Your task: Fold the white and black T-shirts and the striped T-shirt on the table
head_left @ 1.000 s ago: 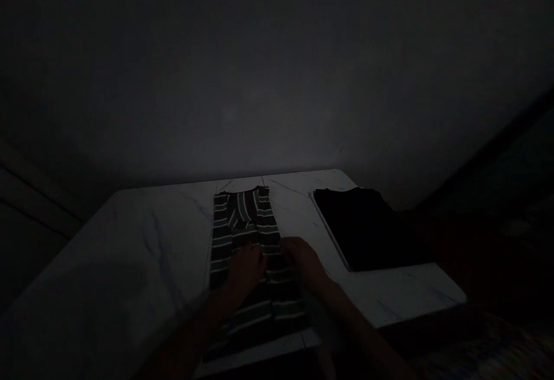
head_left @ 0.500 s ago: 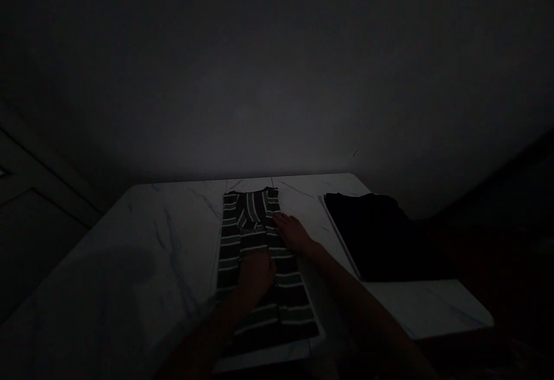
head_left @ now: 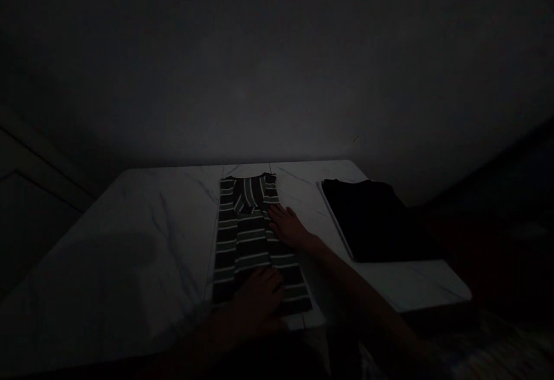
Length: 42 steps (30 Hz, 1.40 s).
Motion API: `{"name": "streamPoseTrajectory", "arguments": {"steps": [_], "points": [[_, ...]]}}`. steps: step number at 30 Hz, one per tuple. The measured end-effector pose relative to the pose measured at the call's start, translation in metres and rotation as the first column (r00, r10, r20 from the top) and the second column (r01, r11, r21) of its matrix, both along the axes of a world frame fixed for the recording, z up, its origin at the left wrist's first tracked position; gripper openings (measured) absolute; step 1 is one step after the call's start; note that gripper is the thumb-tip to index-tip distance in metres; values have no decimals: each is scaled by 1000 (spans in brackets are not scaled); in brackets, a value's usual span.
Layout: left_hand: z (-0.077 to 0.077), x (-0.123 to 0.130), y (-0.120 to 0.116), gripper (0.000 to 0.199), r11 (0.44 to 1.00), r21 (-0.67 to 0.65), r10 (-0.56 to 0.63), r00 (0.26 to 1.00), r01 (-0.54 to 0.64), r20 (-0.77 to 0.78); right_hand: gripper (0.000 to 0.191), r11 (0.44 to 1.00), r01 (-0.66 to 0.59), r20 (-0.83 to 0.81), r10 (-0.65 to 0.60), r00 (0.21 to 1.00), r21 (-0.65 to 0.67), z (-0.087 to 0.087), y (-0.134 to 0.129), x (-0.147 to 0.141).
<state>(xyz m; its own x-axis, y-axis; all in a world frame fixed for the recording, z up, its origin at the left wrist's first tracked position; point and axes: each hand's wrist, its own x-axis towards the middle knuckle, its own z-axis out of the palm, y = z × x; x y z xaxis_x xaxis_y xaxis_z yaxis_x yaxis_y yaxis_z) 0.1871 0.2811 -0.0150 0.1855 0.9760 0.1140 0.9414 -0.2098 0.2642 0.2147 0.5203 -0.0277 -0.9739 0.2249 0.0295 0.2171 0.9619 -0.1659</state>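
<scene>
A folded striped shirt [head_left: 246, 241] in dark green and white lies lengthwise on the white marble table [head_left: 130, 235], with its collar end away from me. My right hand [head_left: 286, 225] rests flat on the shirt's right edge, about halfway along, with the fingers spread. My left hand [head_left: 258, 300] lies palm down on the near end of the shirt, in deep shadow. Neither hand lifts or grips the cloth.
To the right, a folded black garment [head_left: 367, 218] lies on a flat white board [head_left: 335, 218] whose edge shows along its left side. The table's far edge meets a dim wall. Dark shapes fill the right side.
My left hand has slid toward the near end of the shirt. My right hand has shifted slightly farther along the shirt's edge. The view has tilted a little, and the shirt looks neater and narrower.
</scene>
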Motion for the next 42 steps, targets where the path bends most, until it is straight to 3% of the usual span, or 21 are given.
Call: {"name": "streamPoseTrajectory", "arguments": {"steps": [4,6,13,17,20,22,25,28,31,36,42], "points": [[-14,11,2,15,997,72,28,990,-18,-137,57,1000,-4,11,4,1000,-3,0,2,0],[-23,20,0,6,991,134,35,985,-12,-171,64,1000,-12,22,12,1000,-13,-1,3,1],[-34,39,-15,5,977,213,64,985,-29,-157,73,1000,-25,33,26,999,-19,-1,1,3],[-28,46,-15,5,981,176,106,985,-82,-133,74,999,-29,25,29,999,-17,-1,2,1],[-16,48,-19,4,991,122,68,992,-55,-102,72,1000,-17,27,17,999,-12,1,0,2],[-7,39,-25,11,993,104,53,998,-50,-30,72,1000,-8,5,8,1000,2,3,-6,8],[-1,2,-39,30,966,161,201,979,-203,28,77,998,-55,-83,59,995,40,-1,-22,28],[-6,-45,-54,49,925,164,360,927,-341,-104,82,988,-148,-96,151,984,32,-11,-37,52],[-14,-71,-66,60,946,82,325,920,-315,-219,83,987,-160,-60,159,985,-11,-18,-47,67],[-13,-70,-86,67,922,112,388,893,-372,-227,88,991,-131,-124,133,983,25,-20,-64,97],[-12,-65,-114,73,950,86,313,920,-301,-237,86,976,-193,-154,206,966,99,-21,-80,145]]}}
